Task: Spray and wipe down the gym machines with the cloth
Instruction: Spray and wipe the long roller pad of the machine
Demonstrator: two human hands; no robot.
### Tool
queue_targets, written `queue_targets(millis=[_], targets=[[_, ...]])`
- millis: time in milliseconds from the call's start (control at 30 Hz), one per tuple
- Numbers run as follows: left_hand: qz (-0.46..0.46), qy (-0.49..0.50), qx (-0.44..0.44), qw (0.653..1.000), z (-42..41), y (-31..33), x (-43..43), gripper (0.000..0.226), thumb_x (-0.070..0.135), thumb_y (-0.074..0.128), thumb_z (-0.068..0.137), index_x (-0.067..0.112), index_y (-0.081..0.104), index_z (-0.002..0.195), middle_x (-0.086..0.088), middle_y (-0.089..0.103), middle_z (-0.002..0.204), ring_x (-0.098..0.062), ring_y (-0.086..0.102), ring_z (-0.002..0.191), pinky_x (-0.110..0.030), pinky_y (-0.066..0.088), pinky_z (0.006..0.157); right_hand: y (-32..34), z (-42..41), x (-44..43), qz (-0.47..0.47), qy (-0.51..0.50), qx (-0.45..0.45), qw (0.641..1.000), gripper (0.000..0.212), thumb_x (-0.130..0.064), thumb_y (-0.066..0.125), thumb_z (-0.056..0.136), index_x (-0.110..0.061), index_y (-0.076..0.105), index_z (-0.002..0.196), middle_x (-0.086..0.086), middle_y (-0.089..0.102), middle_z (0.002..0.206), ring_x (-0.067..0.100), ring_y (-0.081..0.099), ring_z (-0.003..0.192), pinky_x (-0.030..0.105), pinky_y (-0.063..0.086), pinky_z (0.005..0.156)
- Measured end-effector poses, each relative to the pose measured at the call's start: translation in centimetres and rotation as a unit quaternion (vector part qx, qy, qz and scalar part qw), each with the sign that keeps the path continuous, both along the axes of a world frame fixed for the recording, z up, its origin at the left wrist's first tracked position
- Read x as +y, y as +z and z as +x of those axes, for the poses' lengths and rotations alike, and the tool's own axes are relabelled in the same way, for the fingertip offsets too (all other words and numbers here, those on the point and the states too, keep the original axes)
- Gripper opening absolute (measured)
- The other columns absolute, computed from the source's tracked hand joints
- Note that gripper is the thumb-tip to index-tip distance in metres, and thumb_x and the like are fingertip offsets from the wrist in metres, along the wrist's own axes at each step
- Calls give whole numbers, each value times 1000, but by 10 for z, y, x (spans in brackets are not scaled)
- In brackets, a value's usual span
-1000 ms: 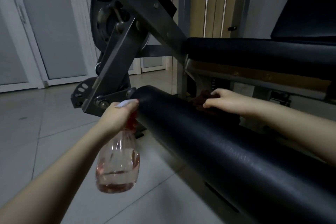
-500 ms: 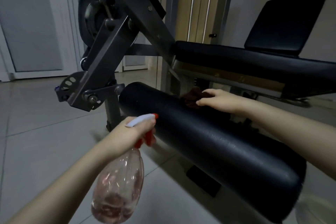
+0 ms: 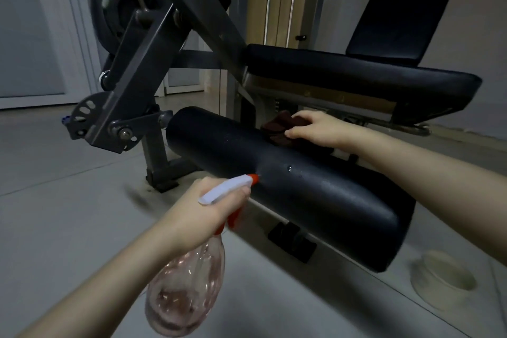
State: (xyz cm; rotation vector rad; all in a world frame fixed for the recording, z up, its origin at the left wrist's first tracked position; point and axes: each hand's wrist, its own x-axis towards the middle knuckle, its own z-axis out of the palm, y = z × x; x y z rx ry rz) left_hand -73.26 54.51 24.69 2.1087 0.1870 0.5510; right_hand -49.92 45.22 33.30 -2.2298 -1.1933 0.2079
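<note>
Hands first: the left hand (image 3: 203,208) grips the neck of the spray bottle (image 3: 186,288), and its fingers curl over the red trigger and hide most of it. The red nozzle tip (image 3: 254,178) sits just beside the front of the black roller pad (image 3: 288,181); I cannot tell if it touches. A few small drops shine on the pad near the tip. The bottle hangs below the hand, and its pinkish body is blurred, so the level of liquid is hard to read.

The right hand (image 3: 318,129) presses the dark cloth (image 3: 279,126) on the top of the roller pad, toward its far side, with bent fingers gripping the cloth. Only a crumpled part of the cloth shows; the rest is under the hand or behind the curve of the pad.

Behind stands the seat pad (image 3: 356,74) and the grey metal frame (image 3: 142,63). A round white thing (image 3: 441,280) lies on the floor (image 3: 55,200) at the right, too blurred to name. Both forearms are cut by the picture edge.
</note>
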Motion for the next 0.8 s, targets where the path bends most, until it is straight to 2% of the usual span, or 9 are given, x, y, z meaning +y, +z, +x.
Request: queue_targets(millis=[67, 133, 233, 367, 467, 567, 633, 733, 800], targets=[[6, -15, 7, 1000, 0, 1, -7, 52, 51, 44, 89, 5, 56, 67, -14, 63, 65, -13, 50, 50, -24, 39, 51, 2, -2, -4, -21, 6, -12, 1000, 28, -34, 61, 88, -28, 55, 115, -6, 59, 108, 9, 55, 92, 21, 40, 76], [5, -46, 22, 999, 0, 4, -16, 50, 49, 45, 88, 5, 58, 69, -9, 62, 64, -8, 44, 45, -18, 36, 48, 6, -5, -9, -43, 11, -17, 999, 31, -35, 59, 90, -28, 54, 119, -8, 56, 106, 8, 53, 92, 21, 38, 77], [3, -100, 36, 994, 1, 6, -33, 45, 43, 50, 90, 3, 61, 73, 5, 56, 58, -7, 43, 46, -17, 35, 47, 10, -5, -18, -57, 11, -14, 998, 34, -36, 59, 90, -26, 55, 122, -8, 58, 107, 8, 54, 96, 21, 38, 81], [50, -127, 27, 990, 4, 3, -49, 41, 39, 50, 93, 5, 56, 70, -12, 62, 67, -8, 49, 52, -26, 39, 52, 11, -5, -30, -67, 27, 2, 997, 30, -35, 60, 89, -28, 56, 118, -10, 61, 105, 7, 58, 96, 21, 43, 85], [55, -122, 22, 991, 5, 1, -54, 43, 39, 50, 92, 4, 54, 69, -13, 59, 64, -8, 45, 48, -28, 36, 51, 9, -6, -37, -57, 31, 11, 998, 30, -33, 61, 89, -27, 56, 118, -8, 62, 106, 7, 59, 95, 20, 44, 83], [48, -102, 7, 994, 5, -1, -55, 42, 38, 50, 95, 3, 56, 73, 5, 47, 55, -4, 41, 50, -22, 34, 52, 10, -8, -45, -53, 29, -9, 998, 28, -33, 62, 88, -28, 57, 116, -6, 63, 109, 10, 59, 100, 23, 44, 85], [39, -71, -3, 997, 5, -4, -50, 36, 37, 52, 95, 10, 57, 73, 9, 47, 56, -3, 43, 52, -22, 35, 55, 12, -10, -55, -78, 24, -40, 996, 30, -35, 61, 88, -32, 57, 117, -8, 61, 111, 11, 57, 102, 24, 42, 87], [21, -19, -23, 999, 6, -8, -39, 40, 50, 51, 84, 12, 58, 72, 4, 51, 60, -8, 48, 57, -27, 38, 58, 4, -17, -65, -138, 21, -102, 985, 37, -42, 57, 88, -36, 51, 125, -9, 58, 113, 12, 54, 103, 26, 41, 90], [19, 2, -30, 999, 5, -9, -34, 48, 56, 47, 78, 10, 59, 73, 1, 55, 63, -7, 50, 58, -26, 40, 59, -10, -21, -61, -137, 20, -162, 977, 39, -46, 55, 88, -35, 49, 125, -5, 61, 113, 16, 57, 103, 32, 45, 92]])
